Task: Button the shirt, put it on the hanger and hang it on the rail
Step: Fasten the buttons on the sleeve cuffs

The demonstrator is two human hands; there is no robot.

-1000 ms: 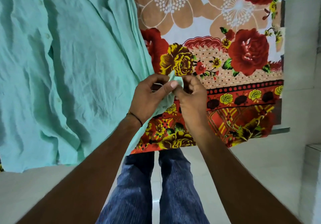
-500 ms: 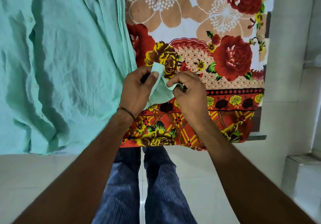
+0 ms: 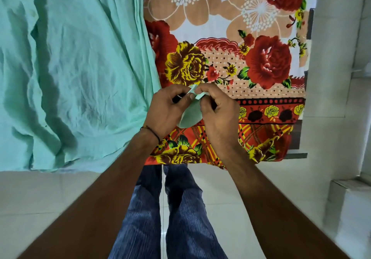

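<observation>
The mint-green shirt (image 3: 70,68) lies spread and creased across the left of the flowered sheet (image 3: 261,37), laid flat so its front can be worked, and one edge is drawn out to the right, towards the person. Left hand (image 3: 166,112) and right hand (image 3: 218,114) meet over that drawn-out flap (image 3: 189,116). Each pinches it, fingers curled and thumbs pressed to the cloth, close together as you'd hold it to feed a button through its hole, I'd judge, though the button itself is hidden under the fingertips.
</observation>
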